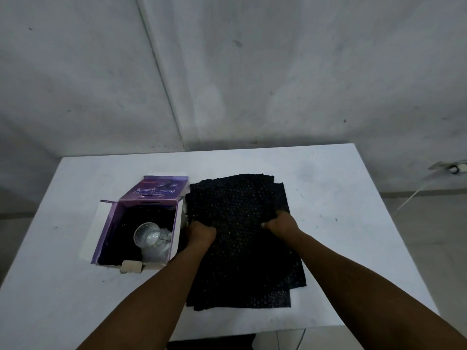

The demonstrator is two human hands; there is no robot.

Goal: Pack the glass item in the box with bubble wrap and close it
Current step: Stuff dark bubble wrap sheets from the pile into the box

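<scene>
1. Hands first: my left hand (202, 234) and right hand (280, 223) are both closed, pinching the top black bubble wrap (240, 223) sheet at frame centre.
2. Box (177, 223) sits open just left of my left hand, the nearer one.
3. Glass item (151, 242) lies inside it, tilted, mouth seemingly toward upper left.

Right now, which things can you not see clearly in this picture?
Head view only:
- Fingertips of left hand and right hand: tucked into the black bubble wrap.
- Box lettering: blurred.
- Glass item: shape unclear, glare.
- Object at the right edge: cut off.
</scene>
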